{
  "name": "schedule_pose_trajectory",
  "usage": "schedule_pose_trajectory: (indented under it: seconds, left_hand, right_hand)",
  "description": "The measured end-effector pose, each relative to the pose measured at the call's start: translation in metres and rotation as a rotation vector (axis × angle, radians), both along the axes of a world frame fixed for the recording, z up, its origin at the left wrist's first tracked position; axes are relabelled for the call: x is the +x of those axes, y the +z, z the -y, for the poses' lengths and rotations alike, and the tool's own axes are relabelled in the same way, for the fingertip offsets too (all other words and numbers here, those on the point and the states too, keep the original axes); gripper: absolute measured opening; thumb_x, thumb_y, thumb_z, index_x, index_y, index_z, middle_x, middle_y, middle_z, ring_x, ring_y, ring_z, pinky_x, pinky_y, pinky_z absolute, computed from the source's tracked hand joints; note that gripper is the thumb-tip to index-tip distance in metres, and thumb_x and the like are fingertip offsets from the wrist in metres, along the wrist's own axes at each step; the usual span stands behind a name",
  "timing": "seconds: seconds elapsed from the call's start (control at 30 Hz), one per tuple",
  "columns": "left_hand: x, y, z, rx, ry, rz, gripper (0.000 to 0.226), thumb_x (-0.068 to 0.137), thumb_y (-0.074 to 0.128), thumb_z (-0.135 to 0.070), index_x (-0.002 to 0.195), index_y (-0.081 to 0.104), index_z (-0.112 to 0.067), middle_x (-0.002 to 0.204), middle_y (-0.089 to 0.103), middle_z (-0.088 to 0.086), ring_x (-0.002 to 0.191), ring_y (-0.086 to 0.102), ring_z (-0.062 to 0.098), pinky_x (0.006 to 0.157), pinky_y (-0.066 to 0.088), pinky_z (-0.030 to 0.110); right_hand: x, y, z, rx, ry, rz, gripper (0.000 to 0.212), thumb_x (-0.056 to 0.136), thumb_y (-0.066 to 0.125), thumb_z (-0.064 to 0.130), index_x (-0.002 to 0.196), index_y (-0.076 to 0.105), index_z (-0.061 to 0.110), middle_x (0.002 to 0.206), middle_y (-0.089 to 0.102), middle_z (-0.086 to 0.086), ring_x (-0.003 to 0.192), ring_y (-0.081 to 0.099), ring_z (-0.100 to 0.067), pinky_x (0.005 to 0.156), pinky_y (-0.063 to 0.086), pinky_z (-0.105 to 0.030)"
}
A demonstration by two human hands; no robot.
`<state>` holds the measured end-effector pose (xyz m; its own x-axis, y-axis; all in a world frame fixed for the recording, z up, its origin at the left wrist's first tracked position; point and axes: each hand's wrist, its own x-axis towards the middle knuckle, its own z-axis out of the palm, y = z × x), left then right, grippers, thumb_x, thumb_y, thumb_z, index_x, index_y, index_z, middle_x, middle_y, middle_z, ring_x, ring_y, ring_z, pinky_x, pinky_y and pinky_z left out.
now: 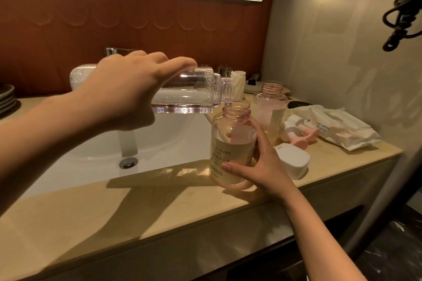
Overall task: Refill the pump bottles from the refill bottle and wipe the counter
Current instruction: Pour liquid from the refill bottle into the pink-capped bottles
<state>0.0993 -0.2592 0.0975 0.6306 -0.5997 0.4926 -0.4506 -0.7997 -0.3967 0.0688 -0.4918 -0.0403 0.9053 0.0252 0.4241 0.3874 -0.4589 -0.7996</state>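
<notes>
**Worktop crowded at the right end, open along the front**

A broad strip of worktop along the front edge lay open to a hand, as did the sink basin behind it. Over the basin's right side the left hand held the refill bottle nearly level across the way, its mouth above the near pump bottle, which the right hand gripped at the basin's corner. Behind that stood the far pump bottle. Loose pump heads, a white cap and a wipes pack filled the worktop toward the side wall, with only narrow gaps between them. The faucet blocked the back, and a stack of plates the far left.
</notes>
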Motion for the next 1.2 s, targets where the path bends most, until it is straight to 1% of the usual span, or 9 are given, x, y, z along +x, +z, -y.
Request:
schedule_pose_trajectory:
  seconds: [0.17,0.3,0.33,0.5,0.6,0.73,0.97,1.1,1.2]
  left_hand:
    - [0.0001,0.0007,0.0000,-0.006,-0.016,-0.012,0.105,0.067,0.074,-0.010,0.147,0.012,-0.038,0.104,0.055,0.000,0.079,0.044,0.015,0.044,0.025,0.018]
    - [-0.0003,0.0008,0.0000,-0.012,-0.020,-0.011,0.108,0.066,0.075,-0.011,0.148,0.010,-0.037,0.102,0.056,0.000,0.077,0.042,0.015,0.043,0.024,0.018]
    - [0.0000,0.0004,-0.0002,-0.012,-0.022,-0.012,0.109,0.065,0.076,-0.010,0.148,0.010,-0.037,0.101,0.056,0.000,0.076,0.042,0.015,0.043,0.024,0.018]
    - [0.0007,-0.0007,-0.0015,-0.011,-0.042,-0.002,0.108,0.063,0.075,-0.007,0.147,0.015,-0.035,0.102,0.060,0.003,0.075,0.045,0.017,0.042,0.023,0.019]
    - [0.0011,-0.0017,-0.0018,-0.014,-0.048,-0.003,0.107,0.062,0.075,-0.005,0.146,0.016,-0.034,0.105,0.061,0.006,0.077,0.048,0.020,0.043,0.023,0.019]
    - [0.0009,-0.0027,-0.0023,-0.023,-0.038,-0.009,0.107,0.060,0.077,-0.005,0.142,0.015,-0.034,0.104,0.061,0.006,0.073,0.047,0.020,0.044,0.024,0.020]
    - [-0.0032,-0.0003,0.0003,-0.034,-0.030,-0.005,0.098,0.063,0.076,-0.006,0.138,0.020,-0.036,0.106,0.059,0.003,0.074,0.044,0.017,0.045,0.022,0.020]
    - [-0.0036,0.0005,0.0005,-0.025,-0.017,-0.002,0.095,0.064,0.076,-0.007,0.138,0.022,-0.035,0.107,0.059,0.002,0.075,0.044,0.017,0.045,0.023,0.020]
    - [-0.0032,0.0006,0.0006,-0.024,-0.012,0.001,0.095,0.065,0.075,-0.008,0.137,0.021,-0.036,0.109,0.059,0.001,0.078,0.047,0.017,0.045,0.023,0.020]
  right_hand:
    - [0.0006,-0.0004,0.0000,0.002,-0.008,-0.014,0.095,0.046,0.072,0.063,0.125,0.019,0.059,0.128,0.035,0.034,0.127,0.039,-0.004,0.103,0.042,-0.026]
    - [0.0000,-0.0006,-0.0009,-0.009,-0.018,-0.027,0.099,0.045,0.072,0.065,0.128,0.018,0.057,0.144,0.036,0.014,0.131,0.038,-0.010,0.105,0.042,-0.035]
    - [-0.0001,-0.0004,-0.0010,-0.011,-0.020,-0.027,0.099,0.045,0.072,0.065,0.127,0.017,0.057,0.145,0.036,0.013,0.132,0.038,-0.010,0.105,0.042,-0.036]
    - [0.0002,-0.0015,-0.0004,-0.010,-0.020,-0.024,0.096,0.049,0.077,0.058,0.124,0.017,0.060,0.135,0.036,0.025,0.131,0.038,-0.009,0.105,0.042,-0.032]
    - [0.0001,-0.0020,-0.0001,-0.005,-0.015,-0.022,0.096,0.047,0.074,0.063,0.125,0.018,0.059,0.138,0.037,0.021,0.131,0.039,-0.009,0.105,0.043,-0.034]
    - [0.0007,-0.0006,-0.0007,-0.008,-0.013,-0.016,0.094,0.046,0.072,0.065,0.123,0.017,0.062,0.128,0.036,0.032,0.129,0.040,-0.006,0.104,0.043,-0.035]
    - [0.0004,0.0002,-0.0002,-0.012,-0.008,-0.008,0.097,0.050,0.080,0.056,0.123,0.015,0.061,0.129,0.035,0.029,0.129,0.038,-0.007,0.105,0.041,-0.032]
    - [0.0011,-0.0005,0.0000,-0.018,-0.015,-0.013,0.100,0.045,0.078,0.066,0.124,0.016,0.061,0.133,0.035,0.025,0.131,0.038,-0.010,0.105,0.041,-0.032]
    - [0.0012,-0.0004,-0.0002,-0.015,-0.015,-0.012,0.095,0.046,0.071,0.065,0.125,0.018,0.060,0.130,0.035,0.030,0.128,0.038,-0.006,0.103,0.042,-0.027]
